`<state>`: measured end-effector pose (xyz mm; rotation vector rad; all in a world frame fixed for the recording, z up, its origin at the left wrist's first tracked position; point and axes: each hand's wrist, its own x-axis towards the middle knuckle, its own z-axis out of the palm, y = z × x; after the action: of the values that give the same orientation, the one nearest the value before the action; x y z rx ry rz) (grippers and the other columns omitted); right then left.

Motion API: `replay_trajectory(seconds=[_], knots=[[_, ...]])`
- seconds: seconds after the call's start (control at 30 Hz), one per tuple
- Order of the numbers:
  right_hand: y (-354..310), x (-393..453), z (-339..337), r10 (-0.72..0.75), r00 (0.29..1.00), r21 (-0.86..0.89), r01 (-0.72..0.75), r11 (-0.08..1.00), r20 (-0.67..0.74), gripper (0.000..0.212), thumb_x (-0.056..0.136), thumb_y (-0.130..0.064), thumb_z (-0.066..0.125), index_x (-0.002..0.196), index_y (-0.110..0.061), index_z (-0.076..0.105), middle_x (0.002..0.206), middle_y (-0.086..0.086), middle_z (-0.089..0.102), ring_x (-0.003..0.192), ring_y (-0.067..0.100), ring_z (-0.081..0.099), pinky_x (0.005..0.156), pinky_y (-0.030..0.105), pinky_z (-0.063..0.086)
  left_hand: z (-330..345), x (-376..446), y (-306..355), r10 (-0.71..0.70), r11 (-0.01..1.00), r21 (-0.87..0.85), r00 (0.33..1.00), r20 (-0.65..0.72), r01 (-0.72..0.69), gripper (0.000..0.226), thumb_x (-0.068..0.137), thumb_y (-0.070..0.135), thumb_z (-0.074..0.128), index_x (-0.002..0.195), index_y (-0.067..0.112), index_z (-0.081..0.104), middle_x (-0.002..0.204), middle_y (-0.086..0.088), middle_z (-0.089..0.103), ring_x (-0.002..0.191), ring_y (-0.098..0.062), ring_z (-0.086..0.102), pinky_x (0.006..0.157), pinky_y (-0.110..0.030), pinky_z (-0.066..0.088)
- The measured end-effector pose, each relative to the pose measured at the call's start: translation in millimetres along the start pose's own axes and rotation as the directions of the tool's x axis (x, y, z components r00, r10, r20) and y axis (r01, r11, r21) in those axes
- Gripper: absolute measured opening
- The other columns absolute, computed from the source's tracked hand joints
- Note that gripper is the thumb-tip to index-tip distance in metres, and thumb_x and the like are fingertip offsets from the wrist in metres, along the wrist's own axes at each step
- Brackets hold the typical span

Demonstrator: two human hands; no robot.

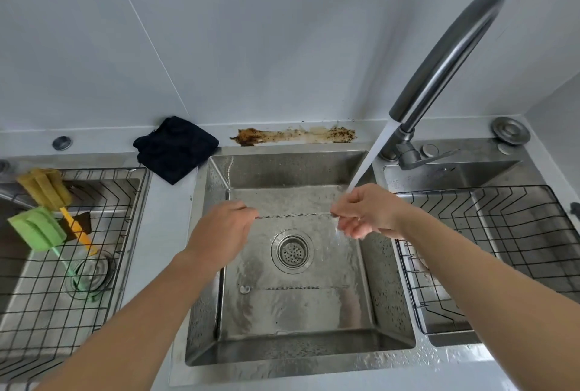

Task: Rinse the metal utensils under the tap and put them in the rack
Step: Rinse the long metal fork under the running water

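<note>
A thin twisted metal skewer [293, 216] is held at both ends, level above the middle sink [389, 312]. Its left end is pinched in the curled fingers of the left hand [224, 232]; its right end is pinched between thumb and fingertips of the right hand [365, 213]. Both grips are closed on the metal, not spread.

The long axis of the skewer runs straight across, left to right, roughly parallel to the back wall of the sink and above the drain [292, 252]. The bare twisted shaft is exposed between the two hands.

The stream of water [375, 152] from the tap [445, 57] slants down from the upper right and lands at the right hand, on the right end of the skewer. That end is therefore being wetted; the middle and left end lie well to the left of the stream.

A second, similar skewer [295, 288] lies flat on the sink floor, nearer the person, on the same left-right line.

The wire rack [489, 233] on the right sits just beside the right hand, across the sink's right edge. The right hand is judged the nearer one for setting the skewer down there. To rinse the full length, it is judged that the skewer must be slid rightward along its own axis through the stream. Another wire rack [119, 202] on the left holds sponge brushes [40, 199].
</note>
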<state>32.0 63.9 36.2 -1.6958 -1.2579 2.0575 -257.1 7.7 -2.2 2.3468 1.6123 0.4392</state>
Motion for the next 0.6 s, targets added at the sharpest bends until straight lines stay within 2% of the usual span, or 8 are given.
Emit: replay_trajectory(seconds=[0.07,0.17,0.23,0.33,0.37,0.43,0.53,0.6], knots=[[-2.7,-2.1,1.1,0.015,0.997,-0.137,-0.004,0.991,0.078,0.016,0.093,-0.01,0.061,0.092,0.005,0.068,0.067,0.013,0.067,0.05,0.018,0.057,0.045,0.023,0.047,-1.0,8.2,2.4,0.026,0.999,0.029,1.0,-0.001,-0.026,0.017,0.085,-0.006,0.064,0.09,0.006,0.074,0.077,-0.007,0.067,0.069,-0.026,0.06,0.053,-0.041,0.052],[-4.4,-0.9,4.8,-0.054,0.998,-0.279,0.056,0.959,0.014,0.017,0.094,-0.011,0.059,0.092,0.002,0.069,0.059,0.008,0.058,0.042,0.013,0.043,0.039,0.021,0.034,-0.2,23.4,7.7,0.029,0.998,0.057,0.999,-0.015,-0.028,0.019,0.082,-0.009,0.065,0.092,0.005,0.075,0.082,-0.011,0.071,0.075,-0.032,0.065,0.058,-0.042,0.056],[-3.1,0.5,4.2,-0.095,0.993,-0.268,0.073,0.961,-0.069,0.018,0.095,-0.012,0.057,0.085,-0.004,0.069,0.055,0.005,0.048,0.041,0.011,0.033,0.039,0.021,0.025,-0.8,31.0,11.0,0.02,0.998,0.054,0.997,-0.081,-0.016,0.02,0.083,-0.005,0.067,0.1,0.002,0.074,0.093,-0.014,0.074,0.084,-0.034,0.068,0.07,-0.044,0.059],[1.7,2.1,0.5,-0.1,0.985,-0.2,0.07,0.977,-0.14,0.02,0.097,-0.015,0.054,0.085,-0.006,0.067,0.054,0.003,0.043,0.042,0.012,0.028,0.039,0.023,0.022,3.0,33.1,22.4,0.014,0.999,0.033,0.982,-0.187,-0.008,0.022,0.09,0.009,0.06,0.107,0.004,0.072,0.102,-0.011,0.073,0.092,-0.03,0.068,0.08,-0.043,0.058],[3.9,2.2,-0.6,-0.094,0.982,-0.165,0.067,0.984,-0.162,0.02,0.097,-0.016,0.053,0.087,-0.004,0.066,0.054,0.003,0.043,0.042,0.012,0.027,0.039,0.023,0.021,6.9,31.7,29.9,-0.016,1.0,-0.014,0.981,-0.191,0.014,0.023,0.092,0.014,0.056,0.106,0.007,0.072,0.099,-0.009,0.074,0.089,-0.027,0.068,0.079,-0.041,0.057],[7.2,0.6,-1.8,-0.084,0.979,-0.076,0.071,0.995,-0.184,0.02,0.098,-0.016,0.052,0.093,0.0,0.064,0.053,0.003,0.043,0.041,0.013,0.027,0.039,0.024,0.02,15.6,27.9,54.2,-0.179,0.964,-0.217,0.978,-0.105,0.153,0.019,0.094,0.019,0.056,0.1,0.013,0.073,0.088,-0.003,0.075,0.078,-0.02,0.069,0.071,-0.037,0.058],[10.9,-4.0,0.0,-0.085,0.981,0.065,0.098,0.993,-0.172,0.02,0.1,-0.013,0.047,0.099,0.001,0.061,0.055,0.003,0.046,0.043,0.014,0.031,0.043,0.028,0.02,31.6,33.7,95.3,-0.407,0.761,-0.511,0.908,0.102,0.399,0.02,0.093,0.026,0.06,0.092,0.012,0.074,0.081,-0.003,0.075,0.072,-0.015,0.07,0.07,-0.031,0.058],[12.2,-7.6,2.9,-0.085,0.983,0.146,0.109,0.983,-0.161,0.021,0.1,-0.01,0.043,0.103,0.003,0.059,0.057,0.004,0.049,0.043,0.015,0.035,0.044,0.029,0.021,40.5,44.7,118.2,-0.529,0.494,-0.687,0.811,0.249,0.533,0.026,0.093,0.032,0.059,0.09,0.01,0.073,0.082,-0.002,0.075,0.075,-0.013,0.07,0.073,-0.029,0.057]])
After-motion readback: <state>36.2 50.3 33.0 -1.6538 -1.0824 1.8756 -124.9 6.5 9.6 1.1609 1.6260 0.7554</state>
